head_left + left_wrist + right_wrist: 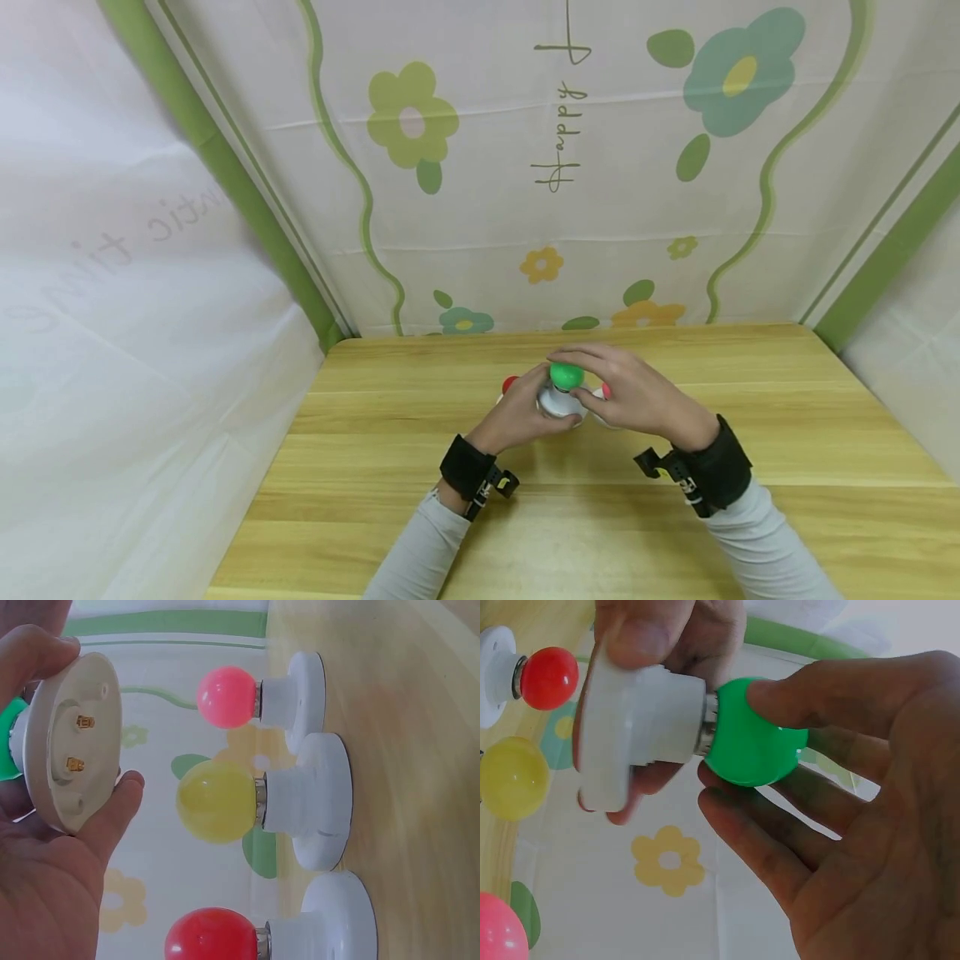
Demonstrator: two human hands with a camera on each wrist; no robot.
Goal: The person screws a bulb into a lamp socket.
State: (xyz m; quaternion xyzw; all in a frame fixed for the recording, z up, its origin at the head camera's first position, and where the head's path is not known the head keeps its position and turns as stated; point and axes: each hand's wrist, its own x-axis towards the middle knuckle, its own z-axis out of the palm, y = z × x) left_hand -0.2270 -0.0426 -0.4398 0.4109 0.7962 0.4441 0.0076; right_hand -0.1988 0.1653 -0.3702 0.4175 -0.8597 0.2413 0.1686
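Note:
Held up off the table, a round white lamp holder (667, 716) sits in the grip of my left hand (521, 412), fingers and thumb around its base. A green light bulb (742, 742) stands in its socket, with a band of the metal screw cap showing between glass and rim. My right hand (633, 396) pinches the bulb's glass between thumb and fingers. In the left wrist view the holder's hollow underside shows two brass terminals (80, 742).
On the wooden table (337, 483) behind the hands stand three more white holders in a row, with a pink bulb (227, 697), a yellow bulb (217, 801) and a red bulb (210, 937). A flower-print curtain (480, 208) hangs along the table's far edge.

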